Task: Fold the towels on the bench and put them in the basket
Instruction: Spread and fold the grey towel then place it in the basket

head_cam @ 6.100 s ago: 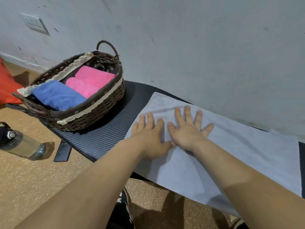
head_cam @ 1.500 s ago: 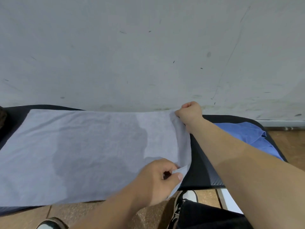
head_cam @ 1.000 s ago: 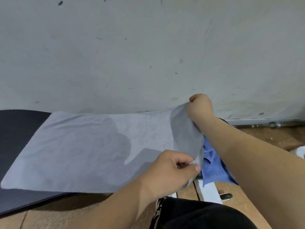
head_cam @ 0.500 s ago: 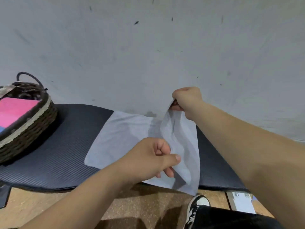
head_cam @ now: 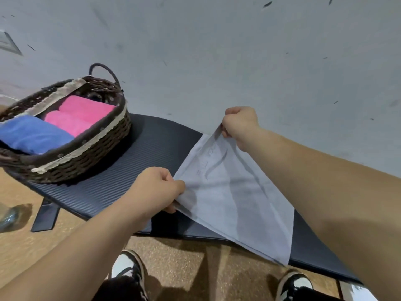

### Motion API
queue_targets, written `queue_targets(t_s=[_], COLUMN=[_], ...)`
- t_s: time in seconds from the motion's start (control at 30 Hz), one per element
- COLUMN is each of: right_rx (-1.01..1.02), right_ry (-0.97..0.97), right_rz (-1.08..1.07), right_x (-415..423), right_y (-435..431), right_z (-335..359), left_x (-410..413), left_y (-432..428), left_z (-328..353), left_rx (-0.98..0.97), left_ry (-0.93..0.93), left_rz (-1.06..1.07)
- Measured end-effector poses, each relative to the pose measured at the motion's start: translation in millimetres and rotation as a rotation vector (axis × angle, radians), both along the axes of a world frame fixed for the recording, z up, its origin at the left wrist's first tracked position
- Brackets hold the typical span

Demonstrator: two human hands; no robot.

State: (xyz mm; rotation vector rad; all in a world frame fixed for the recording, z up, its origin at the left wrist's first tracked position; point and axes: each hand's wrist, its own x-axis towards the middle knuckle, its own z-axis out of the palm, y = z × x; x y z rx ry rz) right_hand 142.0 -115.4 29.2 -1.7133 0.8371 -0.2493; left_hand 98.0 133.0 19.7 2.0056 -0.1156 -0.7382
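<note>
Bench | grey towel gripped | basket left: pink towels, blue towel

bare table strip between wicker basket and grey towel, wall tight behind, pink towels and blue towel crowding the basket

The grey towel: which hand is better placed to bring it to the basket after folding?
Probably the left hand: it grips the near corner of the grey towel, closest to the basket. The right hand grips the far corner, farther away.
</note>
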Motion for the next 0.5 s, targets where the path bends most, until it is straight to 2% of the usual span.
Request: queue_targets(t_s=[0.2, 0.33, 0.5], right_rx=[0.002, 0.012, 0.069], right_ry=[0.015, -0.004, 0.029], right_rz=[0.036, 0.053, 0.055], right_x=[7.4, 8.1, 12.9], right_y=[5.0, 4.2, 6.7], right_z=[-24.2, -28.9, -32.3], left_x=[10.7, 13.8, 16.9], left_y=[10.2, 17.7, 24.0], left_z=[-6.6, -12.4, -23.4], left_rx=[0.127, 0.213, 0.2], left_ry=[-0.004, -0.098, -0.096], left_rz=[-0.006, -0.02, -0.003])
